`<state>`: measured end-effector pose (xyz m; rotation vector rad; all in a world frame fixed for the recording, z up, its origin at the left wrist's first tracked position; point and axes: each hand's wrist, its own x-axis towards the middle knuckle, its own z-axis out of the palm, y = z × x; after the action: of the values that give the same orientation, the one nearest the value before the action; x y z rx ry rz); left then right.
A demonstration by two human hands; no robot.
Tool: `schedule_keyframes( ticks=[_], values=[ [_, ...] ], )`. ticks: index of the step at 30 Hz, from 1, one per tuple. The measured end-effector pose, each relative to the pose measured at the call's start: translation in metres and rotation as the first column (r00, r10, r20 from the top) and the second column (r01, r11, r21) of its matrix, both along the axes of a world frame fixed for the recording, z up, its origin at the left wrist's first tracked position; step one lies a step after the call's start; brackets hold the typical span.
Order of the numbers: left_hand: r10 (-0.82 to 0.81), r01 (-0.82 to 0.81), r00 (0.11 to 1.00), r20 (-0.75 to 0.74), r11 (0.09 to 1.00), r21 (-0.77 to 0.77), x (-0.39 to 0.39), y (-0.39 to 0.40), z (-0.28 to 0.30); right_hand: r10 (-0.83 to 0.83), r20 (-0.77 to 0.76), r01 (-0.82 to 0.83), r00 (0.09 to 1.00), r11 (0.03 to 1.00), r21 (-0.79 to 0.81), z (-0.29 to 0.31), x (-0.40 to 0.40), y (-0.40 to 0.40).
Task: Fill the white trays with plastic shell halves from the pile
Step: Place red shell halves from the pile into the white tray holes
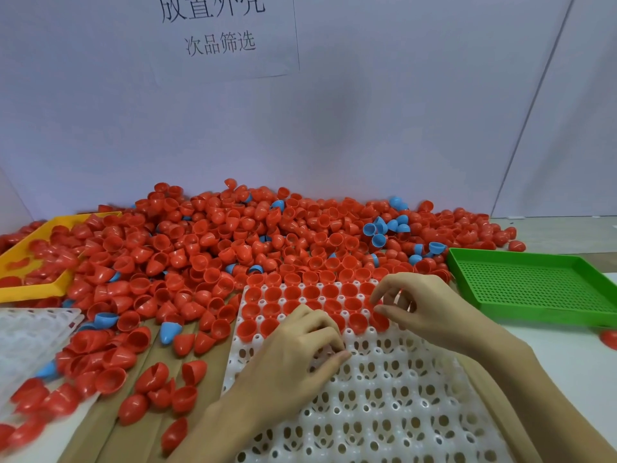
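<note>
The person is working through the seating step: the white tray is lying on the table in front of them, with its far rows already holding red shell halves open side up and its near rows bare. The right hand is hovering at the end of the third row, thumb and forefinger pinching a red shell half at its socket. The left hand is curling its fingers over the tray just beside the last filled sockets; whether it is holding anything I cannot tell. The pile is lying just beyond the tray, touching its far edge. The next move probably calls for pressing this half level, then fetching more from the pile.
</note>
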<state>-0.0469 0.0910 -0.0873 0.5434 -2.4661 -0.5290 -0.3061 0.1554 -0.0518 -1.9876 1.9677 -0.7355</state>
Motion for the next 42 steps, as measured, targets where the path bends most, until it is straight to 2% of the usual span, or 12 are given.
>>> schedule_keyframes(
  ticks=[8,10,12,14,17,23,27,30,34,37,39,42],
  values=[
    [0.0,-0.001,1.0,0.015,0.998,0.062,-0.001,-0.003,-0.001,-0.028,-0.069,0.027,0.997,1.0,-0.008,-0.008,0.005,-0.005],
    [0.003,-0.007,1.0,0.019,0.979,0.202,-0.002,-0.006,0.004,-0.028,-0.065,0.027,0.997,1.0,-0.008,-0.009,0.005,-0.004],
    [-0.001,-0.005,1.0,0.016,0.918,0.397,-0.004,-0.013,0.015,-0.021,-0.063,0.021,0.998,1.0,-0.007,-0.009,0.004,-0.004],
    [0.013,-0.024,1.0,0.026,0.878,0.479,-0.008,-0.026,0.027,-0.019,-0.058,0.018,0.998,1.0,-0.02,-0.008,0.003,-0.005],
    [0.096,-0.1,0.995,0.031,0.909,0.405,-0.021,-0.057,0.042,-0.027,-0.027,0.025,0.999,0.997,-0.07,-0.007,0.004,-0.006],
    [0.268,-0.275,0.961,0.07,0.954,0.121,-0.071,-0.124,0.034,-0.033,-0.028,0.029,0.999,0.993,-0.114,-0.006,0.01,-0.005],
    [0.307,-0.288,0.912,0.272,0.952,-0.108,-0.094,-0.15,0.021,-0.032,-0.04,0.027,0.999,0.992,-0.124,-0.007,0.01,-0.005],
    [0.345,-0.308,0.877,0.336,0.938,-0.159,-0.101,-0.156,0.014,-0.034,-0.031,0.029,0.999,0.989,-0.146,-0.006,0.009,-0.005],
    [0.327,-0.29,0.91,0.257,0.942,-0.169,-0.098,-0.15,0.02,-0.041,-0.035,0.034,0.999,0.985,-0.167,-0.004,0.009,-0.004],
    [0.25,-0.232,0.965,0.083,0.956,-0.18,-0.085,-0.13,0.032,-0.09,-0.002,0.087,0.996,0.975,-0.203,-0.002,0.009,-0.003],
    [0.179,-0.182,0.983,-0.031,0.965,-0.187,-0.072,-0.107,0.039,-0.129,0.079,0.144,0.989,0.961,-0.235,0.001,0.01,-0.003],
    [0.094,-0.116,0.99,-0.11,0.969,-0.217,-0.048,-0.069,0.04,-0.117,0.328,0.202,0.937,0.95,-0.237,0.005,0.017,-0.002]
  ],
)
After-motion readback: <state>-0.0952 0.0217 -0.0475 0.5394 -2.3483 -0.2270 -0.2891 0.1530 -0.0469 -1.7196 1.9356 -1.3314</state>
